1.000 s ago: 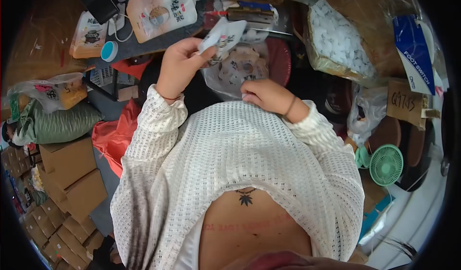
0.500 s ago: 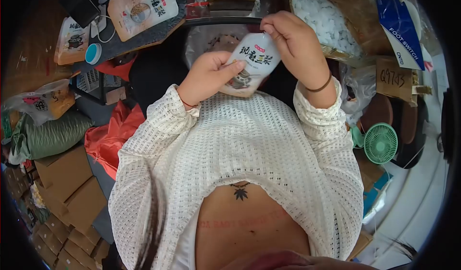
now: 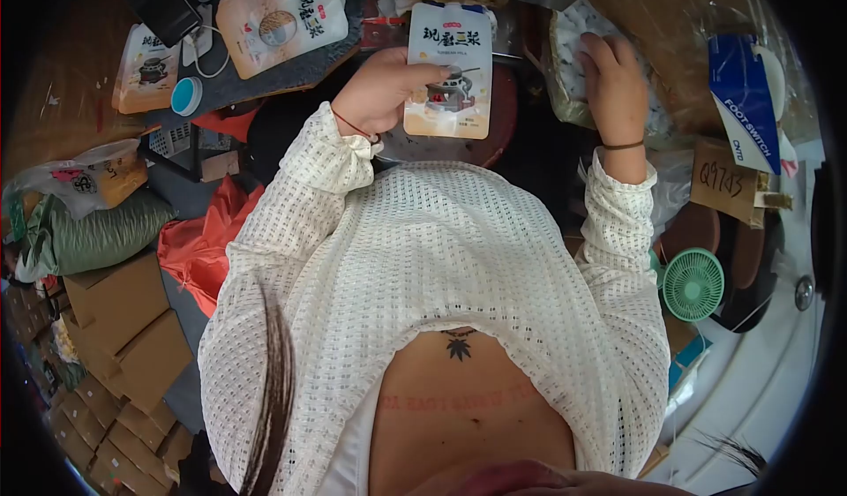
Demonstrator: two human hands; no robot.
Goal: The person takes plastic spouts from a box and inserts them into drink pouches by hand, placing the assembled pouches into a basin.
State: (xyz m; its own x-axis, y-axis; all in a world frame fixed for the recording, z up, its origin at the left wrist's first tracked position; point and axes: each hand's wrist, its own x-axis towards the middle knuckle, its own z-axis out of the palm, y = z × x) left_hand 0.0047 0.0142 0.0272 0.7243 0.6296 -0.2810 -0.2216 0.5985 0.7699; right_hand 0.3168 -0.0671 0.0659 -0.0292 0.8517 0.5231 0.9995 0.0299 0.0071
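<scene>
A: Big stuff first. What's out front?

B: Dark worktop [image 3: 304, 74], forward left. One large printed pouch [image 3: 282, 33] lies flat on it, face up.

A: Box?

B: Open box [image 3: 575, 112], forward right, within easy reach of the right hand [image 3: 618, 99]. Placed there for quick dipping, I'd say.

A: Right hand state?

B: Fingers bent, down at the white pieces [image 3: 575, 21]. Gripping one? Can't tell from here; the hand hides it.

A: Left?

B: Left hand [image 3: 375, 94] is clamped on a smaller pouch [image 3: 448, 50], thumb across the front, the other fingers behind. Side-edge hold, low down, probably so the top is left free and the print shows.

A: Where's that pouch exactly?

B: Upright in my view, printed face to the wearer, in the air ahead of the chest. Well apart from the right hand. Dark red round thing [image 3: 505, 121] below, partly covered.

A: Smallest?

B: Blue-rimmed tub [image 3: 186, 96] by the worktop's edge, then those white pieces, heaped loose, likely for easy picking.
</scene>
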